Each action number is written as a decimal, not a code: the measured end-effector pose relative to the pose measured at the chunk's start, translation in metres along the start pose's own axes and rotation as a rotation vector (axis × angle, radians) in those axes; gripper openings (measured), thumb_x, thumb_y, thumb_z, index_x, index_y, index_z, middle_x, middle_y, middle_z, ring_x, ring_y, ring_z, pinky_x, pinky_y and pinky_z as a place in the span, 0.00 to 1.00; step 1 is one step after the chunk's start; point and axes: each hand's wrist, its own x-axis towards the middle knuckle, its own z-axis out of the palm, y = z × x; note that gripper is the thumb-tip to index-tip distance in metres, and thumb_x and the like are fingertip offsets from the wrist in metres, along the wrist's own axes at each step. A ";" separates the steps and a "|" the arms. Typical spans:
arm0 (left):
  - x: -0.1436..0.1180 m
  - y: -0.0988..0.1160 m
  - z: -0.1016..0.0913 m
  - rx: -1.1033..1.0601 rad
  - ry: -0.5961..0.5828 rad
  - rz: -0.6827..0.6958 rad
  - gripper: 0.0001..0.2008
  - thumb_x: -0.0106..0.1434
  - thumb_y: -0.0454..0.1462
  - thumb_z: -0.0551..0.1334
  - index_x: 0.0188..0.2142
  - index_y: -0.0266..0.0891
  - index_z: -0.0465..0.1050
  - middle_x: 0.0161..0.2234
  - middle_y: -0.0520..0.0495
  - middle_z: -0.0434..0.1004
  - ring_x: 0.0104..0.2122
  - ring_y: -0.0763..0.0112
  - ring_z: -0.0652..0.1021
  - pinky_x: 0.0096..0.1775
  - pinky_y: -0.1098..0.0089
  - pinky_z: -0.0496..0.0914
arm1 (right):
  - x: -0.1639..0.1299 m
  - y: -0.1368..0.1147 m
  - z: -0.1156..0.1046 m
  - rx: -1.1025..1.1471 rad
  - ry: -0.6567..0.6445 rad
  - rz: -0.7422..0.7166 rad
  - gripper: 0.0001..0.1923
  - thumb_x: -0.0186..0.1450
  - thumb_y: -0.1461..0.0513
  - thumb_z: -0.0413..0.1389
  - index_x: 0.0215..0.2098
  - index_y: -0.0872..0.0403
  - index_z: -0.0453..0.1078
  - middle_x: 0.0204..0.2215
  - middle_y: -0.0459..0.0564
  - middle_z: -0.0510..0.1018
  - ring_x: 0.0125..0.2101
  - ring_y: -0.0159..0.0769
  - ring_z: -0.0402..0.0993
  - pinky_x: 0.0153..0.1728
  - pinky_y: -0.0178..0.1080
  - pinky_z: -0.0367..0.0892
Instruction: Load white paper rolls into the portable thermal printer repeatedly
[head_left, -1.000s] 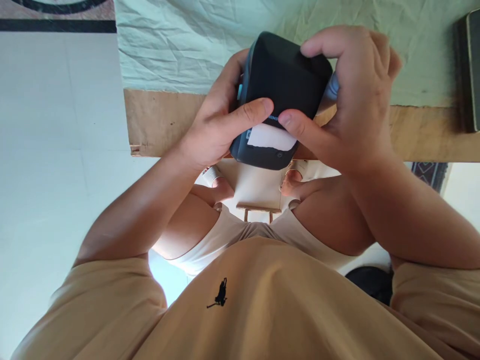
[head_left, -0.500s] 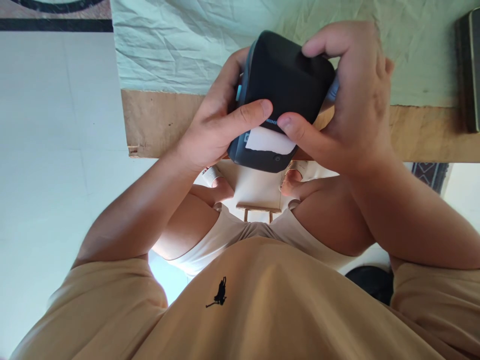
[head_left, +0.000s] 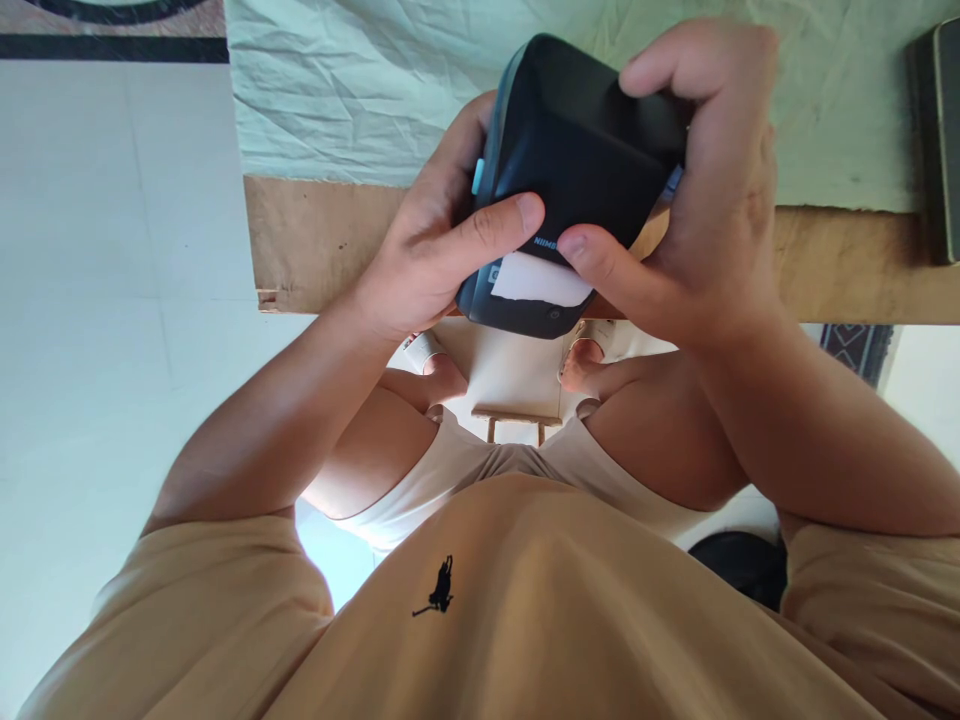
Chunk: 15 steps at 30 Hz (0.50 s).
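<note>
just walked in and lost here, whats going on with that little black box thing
A person in a tan shirt holds a small dark label printer in both hands at the edge of a wooden table covered by a pale green cloth. The left hand grips its left side, the right hand wraps over the top and right. Both thumbs press near the slot, where a white label sticks out.

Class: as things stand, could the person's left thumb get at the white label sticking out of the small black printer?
Probably yes. The left hand grips the printer, its thumb just above the label, with nothing between them.
</note>
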 end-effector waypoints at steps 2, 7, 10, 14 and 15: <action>0.000 0.000 -0.001 -0.008 -0.023 -0.002 0.22 0.50 0.38 0.61 0.45 0.36 0.59 0.35 0.47 0.64 0.38 0.72 0.68 0.36 0.73 0.63 | 0.000 0.001 0.000 0.011 0.005 -0.013 0.31 0.52 0.46 0.46 0.48 0.57 0.54 0.46 0.50 0.61 0.46 0.30 0.62 0.46 0.38 0.61; -0.001 0.000 0.002 0.010 0.020 0.013 0.20 0.50 0.40 0.60 0.42 0.38 0.61 0.34 0.47 0.65 0.36 0.71 0.68 0.35 0.72 0.63 | 0.000 0.000 0.000 0.006 0.018 0.013 0.30 0.54 0.46 0.44 0.47 0.57 0.55 0.45 0.50 0.62 0.46 0.29 0.62 0.46 0.37 0.62; -0.001 0.000 0.003 0.056 0.039 -0.009 0.18 0.51 0.41 0.59 0.42 0.41 0.61 0.33 0.49 0.65 0.35 0.71 0.68 0.34 0.72 0.64 | 0.000 -0.001 0.000 -0.002 0.009 0.021 0.30 0.54 0.45 0.43 0.47 0.57 0.55 0.45 0.50 0.62 0.46 0.28 0.62 0.46 0.36 0.62; -0.001 0.001 0.001 0.094 0.021 -0.051 0.18 0.50 0.42 0.59 0.42 0.42 0.62 0.33 0.49 0.65 0.34 0.72 0.68 0.35 0.72 0.64 | 0.000 -0.001 0.000 -0.030 -0.020 0.040 0.31 0.53 0.44 0.43 0.48 0.55 0.54 0.45 0.49 0.62 0.45 0.29 0.62 0.45 0.38 0.62; -0.001 0.001 0.001 0.099 0.025 -0.052 0.18 0.51 0.42 0.59 0.42 0.42 0.63 0.33 0.49 0.65 0.33 0.73 0.68 0.35 0.72 0.63 | 0.000 0.000 -0.001 -0.038 -0.027 0.048 0.31 0.53 0.44 0.43 0.48 0.54 0.54 0.45 0.49 0.62 0.45 0.29 0.62 0.45 0.39 0.62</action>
